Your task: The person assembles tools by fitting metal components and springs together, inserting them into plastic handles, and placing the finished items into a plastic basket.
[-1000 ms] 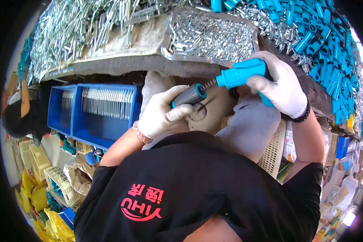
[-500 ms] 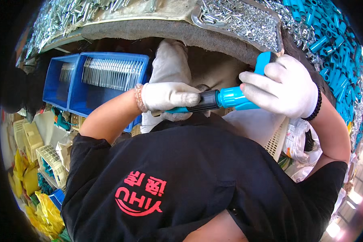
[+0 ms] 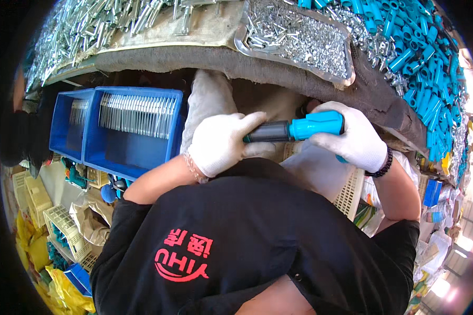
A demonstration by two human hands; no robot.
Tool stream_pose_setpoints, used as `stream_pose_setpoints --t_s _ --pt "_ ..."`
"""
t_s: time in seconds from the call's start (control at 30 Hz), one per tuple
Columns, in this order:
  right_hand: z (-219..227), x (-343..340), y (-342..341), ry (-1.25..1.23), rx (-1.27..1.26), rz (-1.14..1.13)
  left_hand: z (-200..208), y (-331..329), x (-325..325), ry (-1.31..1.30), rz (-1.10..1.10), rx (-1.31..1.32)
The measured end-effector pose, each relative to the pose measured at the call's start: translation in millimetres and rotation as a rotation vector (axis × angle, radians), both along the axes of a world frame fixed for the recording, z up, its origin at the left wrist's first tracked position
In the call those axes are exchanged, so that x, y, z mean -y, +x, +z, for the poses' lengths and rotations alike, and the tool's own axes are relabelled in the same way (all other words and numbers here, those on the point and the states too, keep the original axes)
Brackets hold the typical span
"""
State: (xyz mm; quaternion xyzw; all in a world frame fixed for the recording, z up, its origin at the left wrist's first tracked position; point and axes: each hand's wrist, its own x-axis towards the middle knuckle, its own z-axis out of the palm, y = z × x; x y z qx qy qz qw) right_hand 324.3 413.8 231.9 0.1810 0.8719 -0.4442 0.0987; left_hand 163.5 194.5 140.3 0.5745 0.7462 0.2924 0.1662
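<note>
Across my lap, level between both hands, lies a tubular tool handle (image 3: 315, 126) with a teal section on the right and a black sleeve (image 3: 270, 132) on the left. My left hand (image 3: 218, 143), in a white knit glove, has its thumb and fingers closed about the black end. A small bit of teal shows beside that hand. The teal end sits in the grip of my gloved right hand (image 3: 355, 137), its thumb along the lower side and its fingers over the far end. My palms hide both ends of the piece.
Blue bins (image 3: 131, 152) at left hold a row of thin metal strips (image 3: 136, 113). The bench ahead bears heaped metal tubes (image 3: 94, 26), a tray of small metal parts (image 3: 299, 44) and a teal pile of plastic parts (image 3: 415, 52). Cream crates (image 3: 65, 231) stand lower left.
My right hand has come down and left, and its grip has turned around the teal end. My left hand has shifted left, its thumb raised off the black sleeve. The view has shifted slightly.
</note>
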Motion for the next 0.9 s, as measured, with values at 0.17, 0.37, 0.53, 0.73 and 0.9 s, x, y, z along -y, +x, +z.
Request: stream_pose_setpoints --t_s 0.17,0.37,0.53,0.73,0.9 --pt "-0.8 -10.3 -6.6 0.348 -0.239 0.502 -16.4 -27.9 -0.7 -0.029 -0.389 0.772" --pt "-4.8 -11.3 -17.5 0.897 -0.993 1.056 -33.5 -28.1 -7.3 -0.647 -0.724 1.442" --pt "10.2 -13.9 -9.6 0.978 -0.683 0.943 -14.5 -23.7 -4.4 -0.435 -0.414 1.108" --pt "-4.2 -25.8 -10.4 -0.157 0.075 0.231 8.4 -4.3 -12.9 -0.070 -0.114 0.085" --pt "-2.2 -37.1 14.1 0.269 -0.655 0.337 -16.4 -11.1 -10.7 0.192 0.020 0.364"
